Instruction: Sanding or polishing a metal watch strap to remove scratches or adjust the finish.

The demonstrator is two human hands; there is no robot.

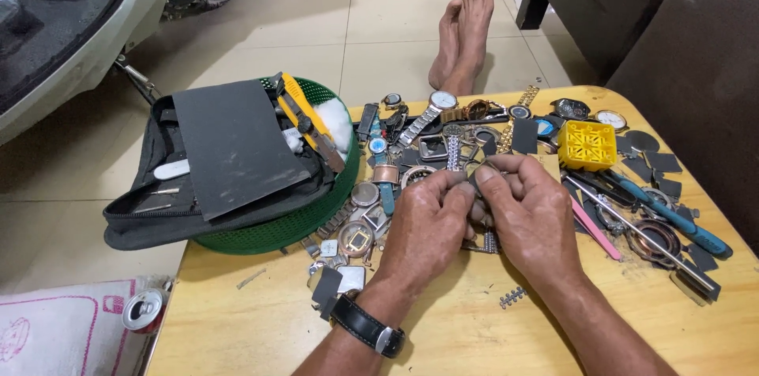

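My left hand (423,226) and my right hand (528,214) meet over the middle of a low wooden table (443,336). Together their fingertips pinch a small metal watch part (473,180); the fingers hide most of it. A black watch sits on my left wrist (368,327). Under and around the hands lies a heap of wristwatches, cases and metal bands (395,162). A short piece of metal band (512,297) lies on the table near my right forearm.
A green basket (316,218) with a black pouch and a sheet of dark sandpaper (233,143) stands at the left. At the right lie a yellow plastic holder (587,144), blue-handled pliers (672,214) and pink tweezers (597,234). Bare feet (462,32) rest on the tiled floor beyond. A drink can (144,310) stands lower left.
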